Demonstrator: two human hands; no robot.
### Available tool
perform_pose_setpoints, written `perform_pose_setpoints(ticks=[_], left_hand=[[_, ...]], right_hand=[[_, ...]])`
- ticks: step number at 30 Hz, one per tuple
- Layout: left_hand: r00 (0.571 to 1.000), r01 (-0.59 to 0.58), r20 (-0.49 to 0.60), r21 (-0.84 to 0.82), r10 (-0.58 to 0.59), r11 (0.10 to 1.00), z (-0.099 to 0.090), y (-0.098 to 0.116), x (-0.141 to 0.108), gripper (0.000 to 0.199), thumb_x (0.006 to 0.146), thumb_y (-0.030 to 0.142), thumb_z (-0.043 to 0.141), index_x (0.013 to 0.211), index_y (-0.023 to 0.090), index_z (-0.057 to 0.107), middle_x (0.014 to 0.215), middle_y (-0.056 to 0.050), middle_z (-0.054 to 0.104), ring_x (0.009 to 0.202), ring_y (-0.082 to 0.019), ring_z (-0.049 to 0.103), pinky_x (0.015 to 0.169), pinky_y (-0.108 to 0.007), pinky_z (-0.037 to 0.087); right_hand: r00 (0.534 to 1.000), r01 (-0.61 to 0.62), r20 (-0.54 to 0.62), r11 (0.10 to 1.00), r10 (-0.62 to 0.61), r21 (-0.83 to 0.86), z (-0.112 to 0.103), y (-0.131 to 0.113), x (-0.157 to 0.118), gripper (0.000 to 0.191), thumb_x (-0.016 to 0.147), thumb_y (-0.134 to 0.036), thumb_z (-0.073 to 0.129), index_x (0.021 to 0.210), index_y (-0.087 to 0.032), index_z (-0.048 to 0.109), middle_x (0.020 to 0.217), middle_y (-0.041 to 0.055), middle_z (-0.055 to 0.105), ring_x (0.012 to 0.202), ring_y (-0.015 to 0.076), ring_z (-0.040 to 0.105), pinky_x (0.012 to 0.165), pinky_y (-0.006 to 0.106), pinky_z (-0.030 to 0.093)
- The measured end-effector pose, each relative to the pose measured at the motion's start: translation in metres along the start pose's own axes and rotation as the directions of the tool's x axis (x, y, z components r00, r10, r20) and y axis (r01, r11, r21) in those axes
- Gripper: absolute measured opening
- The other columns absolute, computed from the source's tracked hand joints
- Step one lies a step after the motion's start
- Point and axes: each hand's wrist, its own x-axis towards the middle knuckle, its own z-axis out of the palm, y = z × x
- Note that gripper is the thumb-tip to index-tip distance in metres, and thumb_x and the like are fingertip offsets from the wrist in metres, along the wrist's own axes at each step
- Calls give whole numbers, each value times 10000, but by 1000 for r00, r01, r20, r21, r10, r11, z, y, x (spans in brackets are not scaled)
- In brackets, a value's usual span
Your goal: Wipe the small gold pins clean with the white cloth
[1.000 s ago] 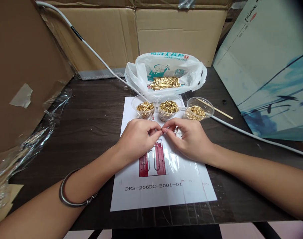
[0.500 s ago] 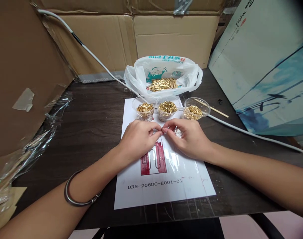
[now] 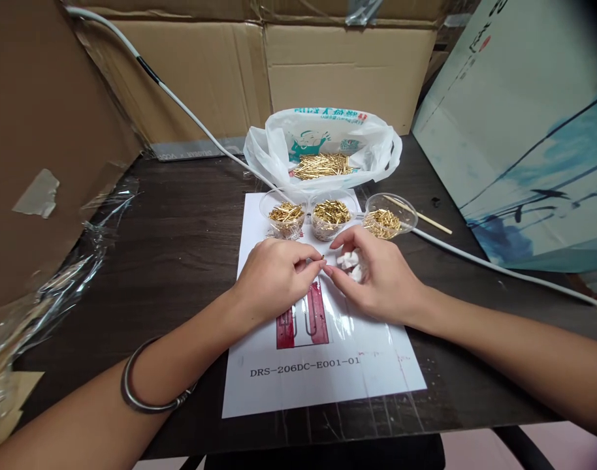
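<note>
My left hand [image 3: 283,271] is closed in a pinch, with a tiny gold-coloured metal pin [image 3: 322,258] showing at the tips of thumb and forefinger. Just to its right, my right hand [image 3: 377,274] has its thumb and forefinger apart, the thumb tip close to the left fingertips. White crumpled material [image 3: 351,266] shows through the gap in my right hand; whether its hidden fingers touch it I cannot tell. Beyond the hands stand a left clear cup [image 3: 283,228], a middle clear cup [image 3: 329,230] and a tilted right cup [image 3: 410,222], all containing small gold metal parts.
A white plastic bag [image 3: 269,160] behind the cups holds many long gold pins [image 3: 322,166]. A printed sheet [image 3: 377,369] lies beneath my hands. A white cable [image 3: 504,264] crosses the table, near a wooden stick [image 3: 420,215]. Cardboard [image 3: 347,78] walls the back.
My right thumb and forefinger have parted and drawn back from the left fingertips, exposing the small pin and more white material. My left hand has barely moved.
</note>
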Motion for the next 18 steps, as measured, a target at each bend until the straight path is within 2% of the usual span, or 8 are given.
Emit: perform_pose_setpoints(ticks=[2,5,6,8,11,14,18], left_hand=[[1000,-17,-13,-3,17,1000,1,1,0,200,833,253,560,775,180,737,666,-19,683,597,-112,555,584,-249,380],[999,-40,-29,-4,40,999,1,2,-1,199,833,241,565,772,179,745,663,-21,684,585,-106,551,575,-244,380],[998,-46,-34,-2,46,999,1,3,-1,196,832,238,568,780,182,748,659,-19,682,580,-104,546,571,-243,378],[998,-48,-43,4,48,999,2,3,-1,188,830,243,576,803,189,755,649,-13,678,574,-103,539,564,-244,372],[999,-37,-39,-3,37,999,2,3,-1,184,828,248,585,831,192,760,672,-16,689,596,-109,555,573,-247,380],[998,-36,-42,-10,35,999,2,3,0,176,821,244,597,846,189,762,693,-21,700,611,-114,570,575,-246,385],[998,-43,-39,-8,43,999,1,2,0,179,820,244,598,866,203,765,672,-15,696,589,-111,562,552,-242,370]], right_hand=[[999,47,18,999,-47,-9,-3,0,-1,223,761,-263,577,939,-162,489,869,43,563,761,153,525,685,293,411],[990,120,67,992,-123,36,-6,2,-2,90,804,-217,444,844,-162,502,817,43,503,772,163,476,709,312,388],[990,123,62,991,-126,59,-6,3,-2,129,828,-201,398,817,-158,519,802,43,495,777,163,474,717,313,383],[996,89,23,992,-92,90,-6,5,-2,204,862,-181,370,831,-149,570,818,46,528,798,156,494,733,306,381],[999,-10,-33,996,13,91,-2,6,-2,168,831,-204,520,955,-150,619,879,34,619,763,135,529,718,280,398],[997,-59,-44,994,63,91,1,7,-2,185,764,-225,636,937,-161,647,817,7,654,649,109,512,655,259,400],[996,-79,-44,992,83,95,1,10,-2,163,775,-240,635,919,-171,671,767,4,656,611,105,499,610,252,383]])
